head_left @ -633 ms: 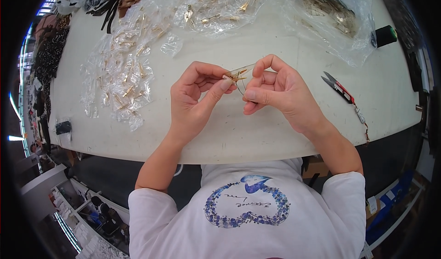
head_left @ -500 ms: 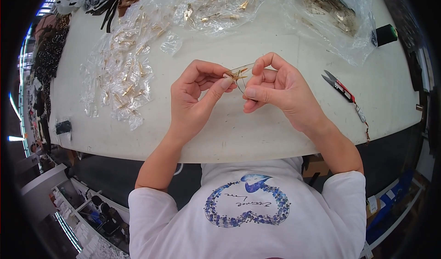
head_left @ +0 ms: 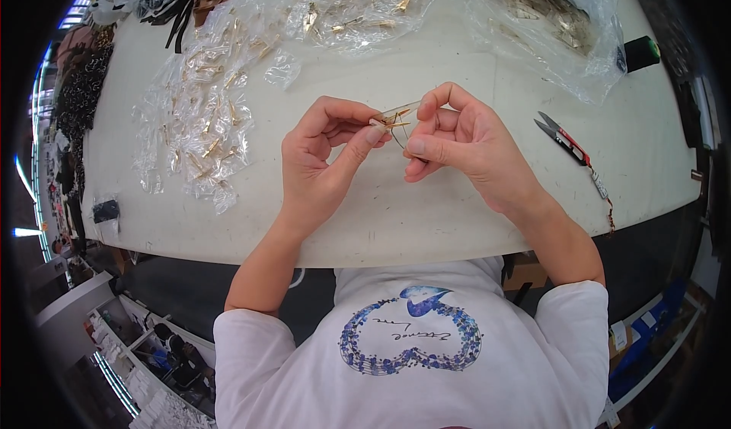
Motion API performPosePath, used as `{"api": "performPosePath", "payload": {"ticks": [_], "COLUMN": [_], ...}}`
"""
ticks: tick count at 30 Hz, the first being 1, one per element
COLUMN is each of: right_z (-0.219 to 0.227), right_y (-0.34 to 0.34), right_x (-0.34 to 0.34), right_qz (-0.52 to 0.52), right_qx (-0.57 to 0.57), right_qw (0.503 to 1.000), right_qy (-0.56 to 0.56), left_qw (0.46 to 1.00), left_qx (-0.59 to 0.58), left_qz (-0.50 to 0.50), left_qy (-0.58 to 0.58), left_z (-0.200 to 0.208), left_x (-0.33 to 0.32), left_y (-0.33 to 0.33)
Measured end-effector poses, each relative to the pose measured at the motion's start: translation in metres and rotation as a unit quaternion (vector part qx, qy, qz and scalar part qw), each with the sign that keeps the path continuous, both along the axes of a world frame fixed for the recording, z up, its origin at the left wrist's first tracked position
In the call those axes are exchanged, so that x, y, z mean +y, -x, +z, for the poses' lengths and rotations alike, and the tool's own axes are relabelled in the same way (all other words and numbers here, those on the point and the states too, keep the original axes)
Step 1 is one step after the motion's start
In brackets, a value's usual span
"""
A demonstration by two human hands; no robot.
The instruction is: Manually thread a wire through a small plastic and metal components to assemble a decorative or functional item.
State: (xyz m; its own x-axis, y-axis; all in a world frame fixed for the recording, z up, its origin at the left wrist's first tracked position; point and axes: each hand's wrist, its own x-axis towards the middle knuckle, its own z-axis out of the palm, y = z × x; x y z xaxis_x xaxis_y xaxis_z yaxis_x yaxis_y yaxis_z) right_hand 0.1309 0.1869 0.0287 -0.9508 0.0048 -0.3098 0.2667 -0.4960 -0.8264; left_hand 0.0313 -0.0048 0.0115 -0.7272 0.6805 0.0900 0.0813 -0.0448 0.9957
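Above the middle of the table, my left hand pinches a small gold metal piece with pointed ends between thumb and fingers. It looks like the gold pieces in the plastic bags, but its exact kind is too small to tell. A thin dark cord loops from this piece across to my right hand. There, thumb and fingertips are closed on the cord's end. A narrow clear strip seems to run along the top between both hands.
Clear bags of gold pieces spread over the table's left and back. A bag of flat brownish pieces lies at the back right, beside a dark thread spool. Red-handled thread snips lie on the right, a small black packet at the left edge.
My right hand has shifted very slightly upward, and the gold piece is turned a little. Both hands keep their hold.
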Motion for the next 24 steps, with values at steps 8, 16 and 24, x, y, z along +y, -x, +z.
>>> {"api": "performPosePath", "payload": {"ticks": [8,16,24], "right_z": [-0.001,-0.006,-0.010], "right_y": [0.000,0.001,-0.002], "right_x": [0.001,-0.003,-0.006], "right_qz": [0.005,-0.039,-0.076], "right_qx": [0.002,0.040,0.110], "right_qw": [1.000,0.998,0.951], "right_qy": [-0.001,0.011,-0.280], "left_qw": [0.995,0.998,0.999], "left_qx": [0.099,0.057,-0.033], "left_qz": [0.027,0.006,-0.020], "left_qy": [0.014,0.034,0.016], "left_z": [0.000,-0.003,-0.002], "left_x": [0.003,0.001,0.001], "left_y": [-0.001,0.002,0.001]}}
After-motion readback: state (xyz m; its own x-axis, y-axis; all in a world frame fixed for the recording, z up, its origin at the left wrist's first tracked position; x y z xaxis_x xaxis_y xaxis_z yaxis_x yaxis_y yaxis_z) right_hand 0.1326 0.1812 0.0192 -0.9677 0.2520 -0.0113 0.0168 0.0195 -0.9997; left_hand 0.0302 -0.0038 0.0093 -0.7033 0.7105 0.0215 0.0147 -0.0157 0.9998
